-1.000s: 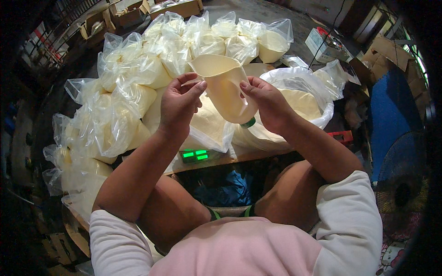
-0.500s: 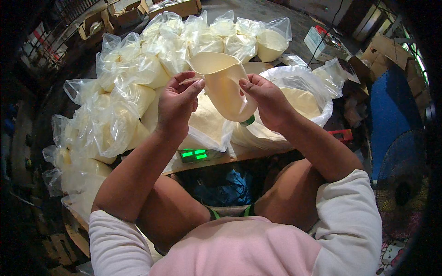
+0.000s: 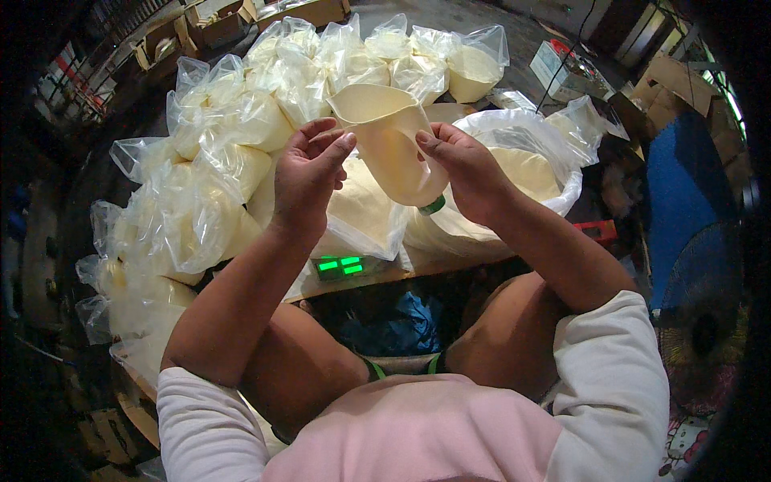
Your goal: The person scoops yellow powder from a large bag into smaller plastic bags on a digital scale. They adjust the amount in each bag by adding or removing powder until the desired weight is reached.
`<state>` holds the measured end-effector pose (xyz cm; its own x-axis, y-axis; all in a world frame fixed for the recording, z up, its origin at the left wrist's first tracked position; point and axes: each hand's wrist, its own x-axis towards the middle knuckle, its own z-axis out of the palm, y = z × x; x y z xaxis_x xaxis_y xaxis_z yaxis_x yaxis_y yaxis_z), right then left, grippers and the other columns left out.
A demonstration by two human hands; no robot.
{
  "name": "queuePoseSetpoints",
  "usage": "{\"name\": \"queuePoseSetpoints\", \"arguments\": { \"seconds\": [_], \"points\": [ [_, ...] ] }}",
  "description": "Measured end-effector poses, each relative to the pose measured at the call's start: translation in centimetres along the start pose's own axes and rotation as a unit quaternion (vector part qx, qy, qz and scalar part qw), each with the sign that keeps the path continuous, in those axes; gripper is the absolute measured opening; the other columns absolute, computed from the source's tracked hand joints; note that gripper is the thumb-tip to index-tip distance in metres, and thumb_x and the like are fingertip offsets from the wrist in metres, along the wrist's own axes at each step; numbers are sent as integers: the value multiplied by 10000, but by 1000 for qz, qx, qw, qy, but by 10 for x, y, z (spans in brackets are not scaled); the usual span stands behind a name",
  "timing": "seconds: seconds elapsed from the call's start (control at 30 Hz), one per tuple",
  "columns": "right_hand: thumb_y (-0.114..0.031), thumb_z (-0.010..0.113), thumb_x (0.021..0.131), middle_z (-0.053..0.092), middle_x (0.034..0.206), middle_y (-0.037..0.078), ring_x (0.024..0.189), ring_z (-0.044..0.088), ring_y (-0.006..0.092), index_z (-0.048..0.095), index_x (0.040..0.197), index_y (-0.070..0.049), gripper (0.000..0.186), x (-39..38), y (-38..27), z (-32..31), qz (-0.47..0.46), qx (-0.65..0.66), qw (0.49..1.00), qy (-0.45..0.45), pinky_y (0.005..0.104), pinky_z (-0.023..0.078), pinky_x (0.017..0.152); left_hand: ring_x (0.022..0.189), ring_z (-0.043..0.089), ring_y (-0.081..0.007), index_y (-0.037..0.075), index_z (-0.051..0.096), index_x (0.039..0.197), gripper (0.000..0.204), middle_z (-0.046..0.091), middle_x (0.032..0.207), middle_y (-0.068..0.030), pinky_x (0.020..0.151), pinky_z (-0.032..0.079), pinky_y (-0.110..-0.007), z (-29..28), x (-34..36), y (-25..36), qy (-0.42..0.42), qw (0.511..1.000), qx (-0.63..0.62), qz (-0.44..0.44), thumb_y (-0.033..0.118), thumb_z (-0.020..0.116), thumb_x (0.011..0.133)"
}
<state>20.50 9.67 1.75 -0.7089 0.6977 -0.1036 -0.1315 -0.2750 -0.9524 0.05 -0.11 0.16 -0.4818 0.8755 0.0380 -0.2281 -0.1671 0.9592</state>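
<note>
A cream plastic jug [image 3: 389, 157], cut open at the top with a green cap at its bottom, is held up before me. My right hand [image 3: 466, 173] grips it by the handle side. My left hand [image 3: 313, 169] has curled fingers pinched at its left edge. Below and behind sit two open white sacks of pale powder, a left one [image 3: 357, 205] and a right one [image 3: 522, 169]. A scale display with green lit panels [image 3: 339, 267] is below the jug, at the front edge of the platform [image 3: 377, 283].
Many clear bags of cream powder [image 3: 193, 201] are piled left and behind. Cardboard boxes [image 3: 209, 24] lie beyond; a white box [image 3: 562, 76] is back right. At right are a red object [image 3: 598, 230], a blue board [image 3: 687, 193] and a fan [image 3: 699, 329].
Both my hands and the jug have risen slightly in the picture, with the grip looking the same. Little else has moved.
</note>
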Motion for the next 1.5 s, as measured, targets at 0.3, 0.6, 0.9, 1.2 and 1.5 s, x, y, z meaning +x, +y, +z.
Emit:
{"name": "queuePoseSetpoints", "arguments": {
  "seconds": [0.3,0.6,0.9,1.2,1.5],
  "points": [
    [-343,600,1015,602,1014,66,898,617,165,529,1238,-28,393,7,12,-7,-7,-20,1000,-7,347,535,810,610,506,-63,8,559,1255,474,686,981,-62,549,413,-228,2,-1,-1,-11,1000,-6,1,135,795,864],
    [-347,596,1015,602,1019,67,898,614,158,533,1235,-24,395,6,11,-5,-8,-31,999,-2,331,535,806,583,478,-54,16,554,1224,407,679,982,-68,509,363,-216,1,1,-2,-20,999,-45,-11,81,762,881],
    [-362,628,1001,603,1015,57,908,608,148,539,1218,-24,412,7,8,-5,-13,-21,1000,4,322,521,824,576,476,-45,31,561,1196,374,680,984,-66,491,346,-211,4,-1,-2,-24,997,-73,1,70,759,881],
    [-349,652,992,623,1029,57,940,608,135,540,1228,-19,420,5,4,-6,-7,-9,1000,4,292,493,878,606,496,-47,45,575,1178,343,686,982,-62,519,371,-207,4,-1,-2,-31,997,-64,11,72,755,887],
    [-340,593,1015,584,1020,75,897,617,176,531,1210,-23,378,9,10,-10,-23,-20,1000,5,348,545,793,634,525,-59,45,583,1187,354,703,1026,-88,540,408,-213,5,-1,-6,-14,999,-18,37,91,767,888]
  ]
}}
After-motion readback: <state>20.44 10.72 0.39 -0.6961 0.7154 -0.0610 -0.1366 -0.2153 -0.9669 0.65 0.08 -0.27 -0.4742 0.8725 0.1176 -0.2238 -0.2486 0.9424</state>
